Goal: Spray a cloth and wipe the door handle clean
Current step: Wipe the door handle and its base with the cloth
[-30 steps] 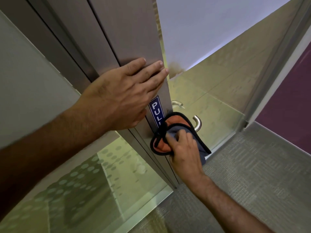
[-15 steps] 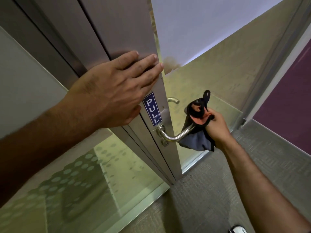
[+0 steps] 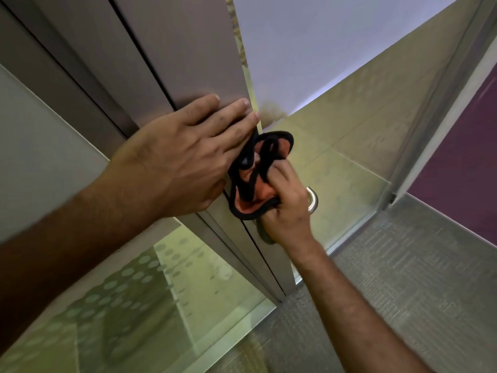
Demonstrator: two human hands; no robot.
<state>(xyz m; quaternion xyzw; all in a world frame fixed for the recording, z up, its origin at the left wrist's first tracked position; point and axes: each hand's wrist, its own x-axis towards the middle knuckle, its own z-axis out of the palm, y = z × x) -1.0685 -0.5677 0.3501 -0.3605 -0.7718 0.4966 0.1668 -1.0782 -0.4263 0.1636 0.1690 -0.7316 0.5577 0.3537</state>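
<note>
My left hand (image 3: 185,154) lies flat on the grey door (image 3: 183,60), fingers spread near its edge. In my right hand (image 3: 287,205) is a bunched orange cloth with black trim (image 3: 255,173), pressed against the door edge just under my left fingers. The cloth and hand cover most of the metal door handle (image 3: 312,200); only its curved outer end shows to the right of my knuckles. The blue PULL sign is hidden behind the cloth.
A frosted glass panel (image 3: 134,305) with a dot pattern runs beside the door at the lower left. More glass (image 3: 344,184) stands behind the handle. Grey carpet (image 3: 403,292) covers the floor at the right, with a purple wall (image 3: 462,168) beyond.
My right hand has brought the cloth from the handle's outer end back in to the door edge, covering the handle's base and the PULL sign. My left hand stays flat on the door.
</note>
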